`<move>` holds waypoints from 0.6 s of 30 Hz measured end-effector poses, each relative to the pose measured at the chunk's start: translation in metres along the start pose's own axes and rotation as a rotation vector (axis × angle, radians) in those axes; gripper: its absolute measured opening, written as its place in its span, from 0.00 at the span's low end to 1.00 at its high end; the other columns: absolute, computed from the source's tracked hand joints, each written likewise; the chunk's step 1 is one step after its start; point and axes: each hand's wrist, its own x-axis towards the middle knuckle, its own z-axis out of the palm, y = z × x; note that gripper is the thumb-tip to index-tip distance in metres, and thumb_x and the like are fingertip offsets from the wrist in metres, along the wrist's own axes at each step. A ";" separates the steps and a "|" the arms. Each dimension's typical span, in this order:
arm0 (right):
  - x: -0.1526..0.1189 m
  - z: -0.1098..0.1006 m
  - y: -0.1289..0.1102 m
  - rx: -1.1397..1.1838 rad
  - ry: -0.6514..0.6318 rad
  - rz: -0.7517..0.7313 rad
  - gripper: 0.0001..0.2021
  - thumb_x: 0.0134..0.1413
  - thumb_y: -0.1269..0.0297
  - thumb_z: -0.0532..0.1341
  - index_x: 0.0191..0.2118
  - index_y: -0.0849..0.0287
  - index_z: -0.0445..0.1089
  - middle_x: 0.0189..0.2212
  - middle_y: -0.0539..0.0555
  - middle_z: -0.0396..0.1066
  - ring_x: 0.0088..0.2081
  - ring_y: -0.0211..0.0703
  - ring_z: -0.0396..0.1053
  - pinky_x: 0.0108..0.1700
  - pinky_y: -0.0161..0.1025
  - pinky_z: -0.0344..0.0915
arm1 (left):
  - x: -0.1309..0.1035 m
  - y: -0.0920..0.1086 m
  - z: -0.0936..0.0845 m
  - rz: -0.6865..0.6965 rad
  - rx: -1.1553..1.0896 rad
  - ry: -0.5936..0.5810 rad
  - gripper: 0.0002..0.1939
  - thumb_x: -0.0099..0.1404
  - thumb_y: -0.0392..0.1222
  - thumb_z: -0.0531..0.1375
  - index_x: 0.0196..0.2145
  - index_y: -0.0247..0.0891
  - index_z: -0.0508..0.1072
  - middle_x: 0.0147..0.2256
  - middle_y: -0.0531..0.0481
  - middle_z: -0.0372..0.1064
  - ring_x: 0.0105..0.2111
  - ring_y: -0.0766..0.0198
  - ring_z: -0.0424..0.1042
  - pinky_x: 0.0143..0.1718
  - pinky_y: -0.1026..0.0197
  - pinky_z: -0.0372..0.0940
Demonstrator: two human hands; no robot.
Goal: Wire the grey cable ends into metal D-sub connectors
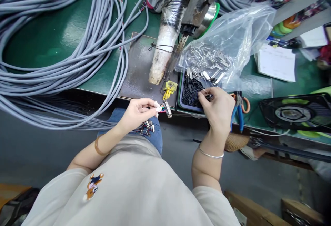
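By left hand (pixel 141 112), oblong metallic connector (pixel 168 109)

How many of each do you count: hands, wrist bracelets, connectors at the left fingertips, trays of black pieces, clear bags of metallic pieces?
Hands: 2 (left hand, right hand)
Bracelets: 2 (brown bracelet, silver bracelet)
Connector at left fingertips: 1 (connector)
Tray of black pieces: 1
Clear bag of metallic pieces: 1
Total: 7
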 end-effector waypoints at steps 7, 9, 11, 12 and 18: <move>-0.034 -0.013 -0.041 0.617 0.316 0.037 0.04 0.57 0.61 0.67 0.34 0.54 0.74 0.29 0.51 0.72 0.27 0.40 0.67 0.27 0.38 0.58 | 0.002 -0.007 0.002 0.039 0.033 0.046 0.14 0.54 0.44 0.74 0.29 0.33 0.77 0.21 0.53 0.73 0.17 0.76 0.63 0.20 0.71 0.60; -0.047 -0.013 -0.057 0.718 0.118 -0.040 0.04 0.57 0.61 0.69 0.35 0.54 0.76 0.31 0.51 0.73 0.25 0.36 0.64 0.24 0.37 0.54 | 0.001 -0.006 0.004 0.028 0.044 0.056 0.13 0.53 0.43 0.74 0.29 0.33 0.78 0.22 0.53 0.73 0.18 0.75 0.65 0.20 0.71 0.61; -0.055 -0.009 -0.070 0.762 -0.057 -0.121 0.03 0.59 0.63 0.67 0.35 0.54 0.77 0.33 0.50 0.75 0.23 0.33 0.60 0.23 0.37 0.52 | 0.001 -0.006 0.005 0.021 0.064 0.064 0.12 0.52 0.42 0.75 0.29 0.33 0.78 0.23 0.52 0.74 0.19 0.74 0.68 0.21 0.71 0.63; -0.056 -0.007 -0.075 0.762 -0.100 -0.145 0.03 0.61 0.64 0.65 0.35 0.54 0.77 0.33 0.50 0.75 0.23 0.32 0.58 0.23 0.37 0.52 | 0.000 -0.006 0.006 0.024 0.084 0.069 0.12 0.52 0.41 0.74 0.29 0.33 0.78 0.23 0.52 0.74 0.20 0.73 0.69 0.22 0.71 0.63; -0.052 0.003 -0.083 0.747 -0.129 -0.182 0.05 0.63 0.67 0.63 0.34 0.56 0.75 0.32 0.51 0.75 0.29 0.35 0.67 0.28 0.36 0.58 | -0.002 -0.010 0.006 0.059 0.219 0.070 0.07 0.55 0.39 0.71 0.30 0.32 0.80 0.24 0.50 0.75 0.20 0.74 0.67 0.21 0.71 0.60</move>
